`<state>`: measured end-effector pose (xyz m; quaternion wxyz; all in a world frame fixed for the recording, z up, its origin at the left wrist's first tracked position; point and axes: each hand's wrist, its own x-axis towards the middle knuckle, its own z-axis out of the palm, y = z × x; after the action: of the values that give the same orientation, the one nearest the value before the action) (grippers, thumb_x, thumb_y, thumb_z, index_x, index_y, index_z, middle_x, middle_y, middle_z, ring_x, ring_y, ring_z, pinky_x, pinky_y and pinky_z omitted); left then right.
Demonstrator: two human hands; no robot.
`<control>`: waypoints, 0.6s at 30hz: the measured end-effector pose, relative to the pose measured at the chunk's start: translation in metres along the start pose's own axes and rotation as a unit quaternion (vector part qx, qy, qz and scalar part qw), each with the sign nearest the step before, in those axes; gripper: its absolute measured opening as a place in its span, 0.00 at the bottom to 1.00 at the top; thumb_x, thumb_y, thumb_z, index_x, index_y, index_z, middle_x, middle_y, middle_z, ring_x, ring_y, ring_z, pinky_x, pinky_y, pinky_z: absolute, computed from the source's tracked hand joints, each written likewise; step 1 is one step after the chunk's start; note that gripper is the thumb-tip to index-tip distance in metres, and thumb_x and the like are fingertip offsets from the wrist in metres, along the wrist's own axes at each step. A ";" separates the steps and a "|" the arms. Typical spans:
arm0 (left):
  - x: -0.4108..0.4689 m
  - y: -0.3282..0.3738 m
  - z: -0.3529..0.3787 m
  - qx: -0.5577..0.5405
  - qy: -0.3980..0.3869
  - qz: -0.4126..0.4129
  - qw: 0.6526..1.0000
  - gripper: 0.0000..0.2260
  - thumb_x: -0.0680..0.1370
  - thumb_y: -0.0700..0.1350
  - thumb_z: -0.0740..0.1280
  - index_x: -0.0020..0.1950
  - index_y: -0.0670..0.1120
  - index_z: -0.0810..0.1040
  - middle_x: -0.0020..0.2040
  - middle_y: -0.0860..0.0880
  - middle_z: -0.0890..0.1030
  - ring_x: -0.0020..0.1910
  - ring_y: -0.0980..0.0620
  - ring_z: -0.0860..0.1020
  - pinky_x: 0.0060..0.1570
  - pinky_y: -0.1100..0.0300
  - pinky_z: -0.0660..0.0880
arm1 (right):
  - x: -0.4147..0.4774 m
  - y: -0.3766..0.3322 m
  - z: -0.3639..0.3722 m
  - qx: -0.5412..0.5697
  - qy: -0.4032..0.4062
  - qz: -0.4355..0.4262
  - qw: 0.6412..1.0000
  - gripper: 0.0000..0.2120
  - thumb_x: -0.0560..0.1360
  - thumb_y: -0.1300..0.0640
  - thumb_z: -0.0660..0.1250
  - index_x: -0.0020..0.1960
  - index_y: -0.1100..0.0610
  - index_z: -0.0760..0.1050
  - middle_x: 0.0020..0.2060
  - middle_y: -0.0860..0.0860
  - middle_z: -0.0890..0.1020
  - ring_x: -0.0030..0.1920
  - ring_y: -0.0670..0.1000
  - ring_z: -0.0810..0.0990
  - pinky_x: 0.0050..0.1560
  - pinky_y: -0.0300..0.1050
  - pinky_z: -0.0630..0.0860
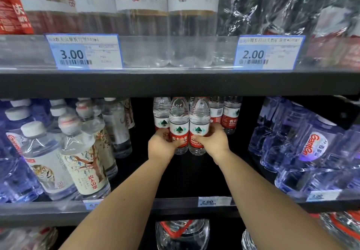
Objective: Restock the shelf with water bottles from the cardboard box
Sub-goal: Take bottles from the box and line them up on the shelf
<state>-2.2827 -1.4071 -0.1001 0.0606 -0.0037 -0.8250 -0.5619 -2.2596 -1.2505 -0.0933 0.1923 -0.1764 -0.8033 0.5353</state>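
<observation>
Both my arms reach into the dark middle shelf (194, 177). My left hand (161, 145) grips a red-labelled water bottle (179, 125) low on its body. Right beside it, my right hand (215, 142) grips a second red-labelled bottle (199, 123). The two bottles stand upright and touch side by side, deep in the shelf. Behind them stand more bottles of the same kind (230, 116), one of them (161, 113) at the left rear. The cardboard box is out of view.
White-labelled tiger bottles (83, 162) fill the shelf's left side, and shrink-wrapped blue bottles (311, 144) fill the right. The upper shelf edge (175, 84) hangs just above the bottle caps. Price tags (214, 201) line the front rail. Large jugs (182, 234) sit below.
</observation>
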 end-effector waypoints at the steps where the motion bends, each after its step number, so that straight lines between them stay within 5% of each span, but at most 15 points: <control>1: 0.002 0.000 0.002 0.010 0.010 0.002 1.000 0.23 0.66 0.45 0.81 0.57 0.44 0.78 0.44 0.53 0.79 0.41 0.57 0.77 0.37 0.71 0.69 | 0.005 0.002 0.003 -0.007 0.012 -0.001 1.000 0.32 0.61 0.55 0.81 0.61 0.56 0.73 0.55 0.51 0.80 0.56 0.52 0.79 0.58 0.48 0.76; 8: 0.021 -0.004 0.014 0.065 0.066 -0.010 0.996 0.15 0.67 0.47 0.79 0.45 0.45 0.75 0.40 0.51 0.79 0.41 0.49 0.79 0.35 0.63 0.71 | 0.027 0.004 0.010 -0.027 0.023 -0.018 0.999 0.29 0.63 0.58 0.80 0.62 0.58 0.74 0.56 0.53 0.82 0.57 0.53 0.81 0.52 0.42 0.75; 18: 0.001 0.010 -0.010 0.144 0.008 0.064 0.987 0.08 0.71 0.45 0.73 0.46 0.48 0.77 0.43 0.53 0.80 0.44 0.51 0.79 0.44 0.59 0.76 | 0.004 -0.015 0.004 -0.077 0.017 -0.017 0.997 0.22 0.66 0.58 0.78 0.56 0.59 0.74 0.50 0.53 0.81 0.51 0.52 0.81 0.42 0.39 0.71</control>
<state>-2.2816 -1.4127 -0.0871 0.1028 -0.0429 -0.8949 -0.4321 -2.2662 -1.2569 -0.0804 0.2010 -0.1864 -0.8418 0.4650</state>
